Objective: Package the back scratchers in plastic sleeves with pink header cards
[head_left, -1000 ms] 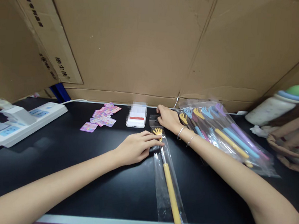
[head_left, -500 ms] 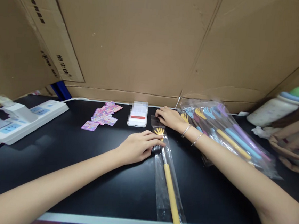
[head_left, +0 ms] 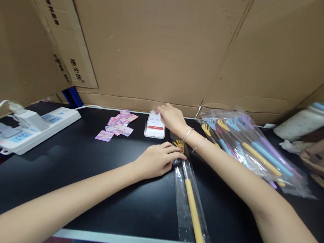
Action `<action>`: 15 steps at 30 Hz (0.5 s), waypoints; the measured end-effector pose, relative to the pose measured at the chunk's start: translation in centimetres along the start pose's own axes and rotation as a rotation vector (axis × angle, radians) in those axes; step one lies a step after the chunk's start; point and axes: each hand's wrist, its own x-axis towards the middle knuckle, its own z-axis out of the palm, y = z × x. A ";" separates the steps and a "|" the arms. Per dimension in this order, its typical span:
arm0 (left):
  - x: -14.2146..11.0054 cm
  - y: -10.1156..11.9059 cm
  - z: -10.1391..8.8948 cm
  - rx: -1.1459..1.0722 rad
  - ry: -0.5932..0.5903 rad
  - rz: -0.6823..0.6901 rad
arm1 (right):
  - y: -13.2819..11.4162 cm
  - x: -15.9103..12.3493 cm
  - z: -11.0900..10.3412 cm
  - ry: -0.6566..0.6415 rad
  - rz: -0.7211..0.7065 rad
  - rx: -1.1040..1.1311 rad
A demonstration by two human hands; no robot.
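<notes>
Scratcher (head_left: 194, 211), yellow, one, in clear bag (head_left: 183, 221): lay on desk (head_left: 109, 207), its head under the left hand's (head_left: 160, 161) grip, long axis running from there toward the person and slightly right, handle end at the near edge. Left hand nearer: palm down, fingers bent over the head; whether closed on it, could not tell. Right hand (head_left: 172, 118): beyond the left grip, forearm slanting in from the right, fingers loosely bent at the phone (head_left: 154, 133); contact unclear, closure not determinable. Bagged scratchers (head_left: 261, 158): right of both grips. Cards (head_left: 117, 125): left.
</notes>
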 end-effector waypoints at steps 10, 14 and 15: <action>-0.1 -0.3 0.5 0.128 -0.039 -0.072 | -7.7 4.5 2.7 -0.316 -0.143 0.162; -0.1 -0.4 0.5 0.109 -0.028 -0.068 | -8.0 4.9 3.2 -0.309 -0.113 0.213; -0.1 -0.5 0.5 0.107 -0.024 -0.067 | -8.0 4.9 3.3 -0.308 -0.104 0.232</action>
